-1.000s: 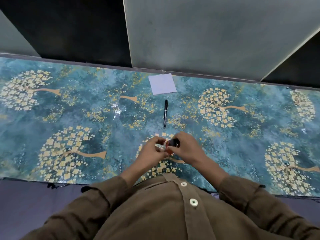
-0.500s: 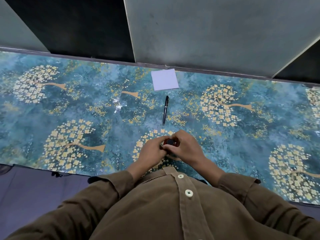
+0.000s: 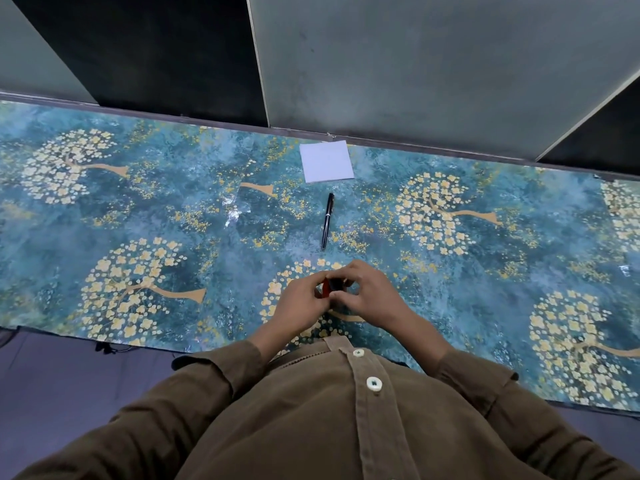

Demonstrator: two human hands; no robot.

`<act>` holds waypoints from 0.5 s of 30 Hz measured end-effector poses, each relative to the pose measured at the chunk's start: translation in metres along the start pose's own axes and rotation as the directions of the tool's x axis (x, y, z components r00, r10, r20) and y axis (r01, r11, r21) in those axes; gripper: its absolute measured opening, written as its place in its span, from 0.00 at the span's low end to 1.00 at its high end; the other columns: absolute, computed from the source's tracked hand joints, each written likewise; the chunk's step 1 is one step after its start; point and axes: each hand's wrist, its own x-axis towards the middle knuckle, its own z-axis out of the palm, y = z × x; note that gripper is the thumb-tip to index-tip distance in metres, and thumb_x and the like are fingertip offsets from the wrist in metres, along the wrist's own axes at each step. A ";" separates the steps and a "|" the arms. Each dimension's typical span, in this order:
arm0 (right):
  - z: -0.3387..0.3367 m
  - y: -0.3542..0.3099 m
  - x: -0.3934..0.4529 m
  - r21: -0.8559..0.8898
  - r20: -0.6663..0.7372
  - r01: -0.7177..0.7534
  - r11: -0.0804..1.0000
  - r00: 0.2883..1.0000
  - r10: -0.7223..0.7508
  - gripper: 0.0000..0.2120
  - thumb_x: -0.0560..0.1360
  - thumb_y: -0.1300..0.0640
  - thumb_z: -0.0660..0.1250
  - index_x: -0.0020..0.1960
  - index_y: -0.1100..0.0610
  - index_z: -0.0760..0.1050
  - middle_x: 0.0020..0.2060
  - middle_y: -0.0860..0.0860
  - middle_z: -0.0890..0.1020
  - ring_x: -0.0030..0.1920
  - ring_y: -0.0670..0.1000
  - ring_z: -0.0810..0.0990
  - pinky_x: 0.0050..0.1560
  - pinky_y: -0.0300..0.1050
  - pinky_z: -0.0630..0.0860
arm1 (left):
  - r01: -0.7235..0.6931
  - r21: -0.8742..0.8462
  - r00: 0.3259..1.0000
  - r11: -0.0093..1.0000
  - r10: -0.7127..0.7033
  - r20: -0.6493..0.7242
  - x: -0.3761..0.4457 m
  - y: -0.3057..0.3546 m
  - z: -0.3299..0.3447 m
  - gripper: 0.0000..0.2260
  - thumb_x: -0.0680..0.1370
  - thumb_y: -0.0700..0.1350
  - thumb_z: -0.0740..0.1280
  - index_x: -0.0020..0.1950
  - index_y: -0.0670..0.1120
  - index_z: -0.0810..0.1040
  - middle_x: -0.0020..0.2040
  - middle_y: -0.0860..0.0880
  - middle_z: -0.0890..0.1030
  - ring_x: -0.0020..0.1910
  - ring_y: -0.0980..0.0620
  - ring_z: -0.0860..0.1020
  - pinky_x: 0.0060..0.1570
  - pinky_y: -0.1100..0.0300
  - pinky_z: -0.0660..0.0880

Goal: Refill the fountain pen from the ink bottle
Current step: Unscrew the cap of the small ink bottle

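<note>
Both hands meet at the bench's (image 3: 104,209) near edge: the left hand (image 3: 298,303) and right hand (image 3: 372,296) each keep a curled grip on the small ink bottle (image 3: 331,285) between them. The capped fountain pen (image 3: 327,220) lies at 12 o'clock from it, a paper pad (image 3: 326,161) beyond.

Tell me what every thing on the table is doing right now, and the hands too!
Fountain pen: capped, lying flat on the cloth, untouched.
Paper pad: lying flat beyond the pen.
Ink bottle: mostly hidden, held between both hands.
Left hand: fingers curled round the bottle.
Right hand: fingers curled at the bottle's top.
</note>
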 end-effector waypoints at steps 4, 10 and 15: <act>0.001 0.000 -0.004 0.054 -0.084 -0.066 0.996 0.994 0.071 0.15 0.70 0.50 0.77 0.52 0.53 0.76 0.48 0.49 0.79 0.43 0.48 0.78 0.43 0.36 0.72 | 0.009 -0.046 1.000 0.999 -0.009 -0.011 0.001 -0.003 0.002 0.21 0.71 0.47 0.69 0.62 0.62 0.79 0.49 0.56 0.85 0.40 0.57 0.81 0.45 0.57 0.81; 0.002 0.002 -0.006 0.100 -0.046 -0.028 0.995 0.998 0.033 0.16 0.72 0.56 0.71 0.59 0.50 0.80 0.50 0.48 0.77 0.46 0.46 0.78 0.45 0.37 0.72 | 0.006 -0.090 1.000 0.996 -0.005 0.010 0.000 -0.004 0.001 0.21 0.70 0.48 0.70 0.61 0.63 0.79 0.49 0.61 0.85 0.40 0.63 0.82 0.42 0.60 0.80; 0.005 0.002 -0.005 0.118 -0.075 -0.092 0.989 0.992 0.102 0.16 0.70 0.47 0.76 0.53 0.50 0.74 0.50 0.47 0.77 0.45 0.47 0.79 0.43 0.42 0.75 | 0.007 -0.100 1.000 0.995 -0.006 0.012 0.000 -0.006 0.000 0.22 0.70 0.45 0.71 0.62 0.62 0.79 0.47 0.58 0.85 0.37 0.65 0.80 0.39 0.67 0.76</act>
